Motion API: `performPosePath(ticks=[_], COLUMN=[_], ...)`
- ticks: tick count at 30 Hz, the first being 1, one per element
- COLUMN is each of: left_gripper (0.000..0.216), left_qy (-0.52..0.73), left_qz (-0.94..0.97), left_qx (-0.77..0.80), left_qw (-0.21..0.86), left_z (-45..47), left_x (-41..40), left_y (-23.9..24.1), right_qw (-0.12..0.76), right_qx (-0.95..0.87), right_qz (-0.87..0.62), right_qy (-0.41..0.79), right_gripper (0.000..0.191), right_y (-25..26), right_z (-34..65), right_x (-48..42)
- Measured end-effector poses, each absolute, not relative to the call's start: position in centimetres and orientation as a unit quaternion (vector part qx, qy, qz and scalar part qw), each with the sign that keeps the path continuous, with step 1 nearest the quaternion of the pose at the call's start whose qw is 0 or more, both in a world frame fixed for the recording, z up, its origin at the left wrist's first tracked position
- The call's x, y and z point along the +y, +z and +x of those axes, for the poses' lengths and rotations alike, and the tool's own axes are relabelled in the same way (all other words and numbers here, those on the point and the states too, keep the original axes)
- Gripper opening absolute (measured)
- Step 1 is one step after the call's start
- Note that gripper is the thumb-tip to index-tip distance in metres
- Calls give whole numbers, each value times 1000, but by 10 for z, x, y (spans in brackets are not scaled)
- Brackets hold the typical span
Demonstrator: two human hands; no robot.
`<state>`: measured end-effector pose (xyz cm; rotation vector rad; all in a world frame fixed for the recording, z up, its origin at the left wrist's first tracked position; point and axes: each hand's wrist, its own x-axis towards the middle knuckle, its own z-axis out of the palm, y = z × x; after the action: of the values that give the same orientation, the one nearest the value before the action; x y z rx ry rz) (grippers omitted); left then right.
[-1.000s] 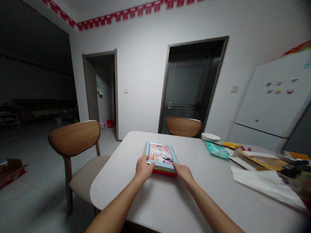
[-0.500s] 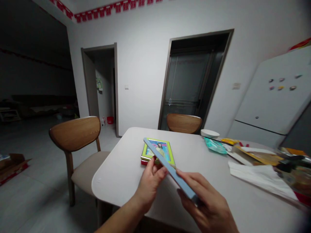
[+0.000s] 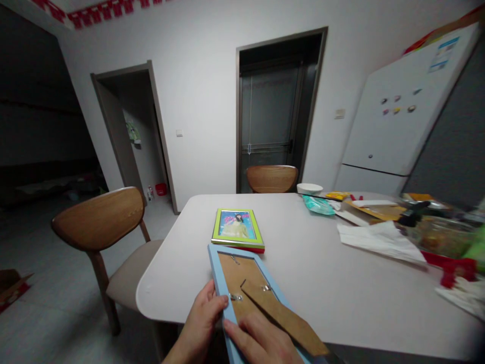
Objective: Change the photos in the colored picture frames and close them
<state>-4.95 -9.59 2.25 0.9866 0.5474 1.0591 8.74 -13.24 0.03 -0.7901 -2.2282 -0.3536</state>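
I hold a light-blue picture frame (image 3: 246, 293) face down over the near edge of the white table (image 3: 303, 273). Its brown backing board with a fold-out stand and small metal clips faces up. My left hand (image 3: 200, 323) grips the frame's left edge, thumb on the backing. My right hand (image 3: 257, 344) lies on the lower part of the backing, fingers pressed against it. Just beyond, a green frame (image 3: 237, 228) with a picture rests on top of a red frame whose edge (image 3: 246, 248) shows beneath it.
A wooden chair (image 3: 102, 222) stands at the table's left and another chair (image 3: 272, 178) at the far end. On the right lie a white bowl (image 3: 309, 188), a teal packet (image 3: 317, 204), white paper (image 3: 379, 236) and assorted clutter. A white fridge (image 3: 397, 121) stands behind.
I lifted the blue frame off the stack, turned it over and brought it toward me. Its back now faces up, and the green frame is uncovered.
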Motion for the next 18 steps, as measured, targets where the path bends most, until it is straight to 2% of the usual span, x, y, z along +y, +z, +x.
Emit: performPosePath(ticks=[4,7,11,14,18], left_gripper=[49,49,53,53,51], left_qy=[488,472,390,352,361], left_qz=[500,600,681,706,708], left_qx=[338,407,530,560,551], left_qw=[630,503,321,253,255], left_z=[-49,-51,-56,-59,-60], left_x=[-69,-50,-41,-43,-47], left_y=[0,-11,-20,-24,-22], right_qw=[287,222,180,188,276], right_qx=[-883,-878,-873,-881,-855], right_qz=[-365,-424,-453,-429,-427], right_qy=[-77,-29,22,71,106], right_gripper=[49,54,46,34,30], right_y=[-14,-18,-20,-12,15], right_z=[83,81,75,77,108], right_x=[-115,-105,-104,-110,-104])
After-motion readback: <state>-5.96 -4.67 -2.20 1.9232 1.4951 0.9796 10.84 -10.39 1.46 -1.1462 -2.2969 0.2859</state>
